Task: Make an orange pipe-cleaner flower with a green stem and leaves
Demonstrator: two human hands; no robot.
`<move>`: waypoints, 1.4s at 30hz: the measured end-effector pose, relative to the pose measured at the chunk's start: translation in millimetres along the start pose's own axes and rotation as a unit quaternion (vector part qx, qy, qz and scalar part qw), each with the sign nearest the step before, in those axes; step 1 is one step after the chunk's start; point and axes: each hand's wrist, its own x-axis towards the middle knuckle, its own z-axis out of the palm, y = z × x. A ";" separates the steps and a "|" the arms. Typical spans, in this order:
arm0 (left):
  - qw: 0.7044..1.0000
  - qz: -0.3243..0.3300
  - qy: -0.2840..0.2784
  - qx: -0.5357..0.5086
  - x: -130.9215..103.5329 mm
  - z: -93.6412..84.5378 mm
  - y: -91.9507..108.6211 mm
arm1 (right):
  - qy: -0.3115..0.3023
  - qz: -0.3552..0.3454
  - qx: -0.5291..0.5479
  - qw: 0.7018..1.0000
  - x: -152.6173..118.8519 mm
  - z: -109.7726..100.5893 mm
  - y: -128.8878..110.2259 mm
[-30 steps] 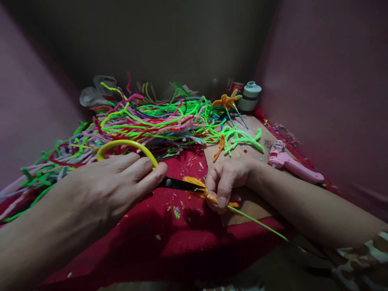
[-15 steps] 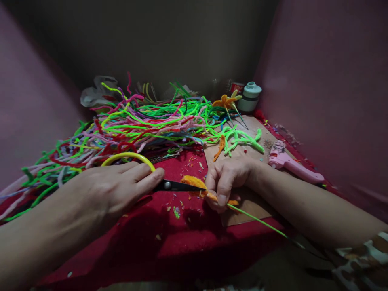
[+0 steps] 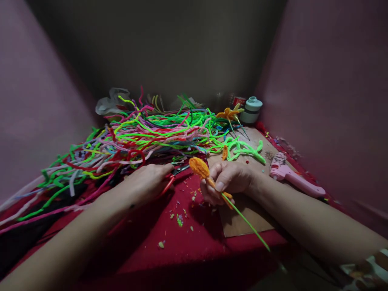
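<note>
Evidently, the fingers (image 3: 223, 181) of the right hand (image 3: 228, 182) are clenched on the orange fuzzy piece (image 3: 199, 167), with the thumb pressing its narrow neck from above. The rounded end projects beyond the fingertips, toward the left hand (image 3: 148, 182); a second orange end shows just past the grip, on the near side. A thin green stem (image 3: 248, 222) leads from the grip down and to the right, over the near edge of the desk (image 3: 182, 246).

The left hand is at a pair of scissors (image 3: 180, 169). A red handle shows beside the palm, and the dark blades point toward the orange piece. The fingers of this hand are partly hidden, so whether they are closed on the handle cannot be determined.

Beneath the right hand lies a cardboard sheet (image 3: 247, 218). Bright green fuzzy strips (image 3: 245, 150) rest on it, beyond the hand. A pink glue gun (image 3: 294, 178) lies to the right, beyond the right forearm. Small scraps (image 3: 180, 220) are scattered on the red cloth between the hands. A large tangle of coloured fuzzy stems (image 3: 163, 131) covers the far left. Orange flowers (image 3: 228, 114) stand near a pale jar (image 3: 251, 110) at the back.
</note>
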 end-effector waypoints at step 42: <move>0.809 -0.074 0.070 -0.579 32.3 16.8 75.1 | 0.435 -0.254 -0.122 0.855 15.4 18.2 -1.0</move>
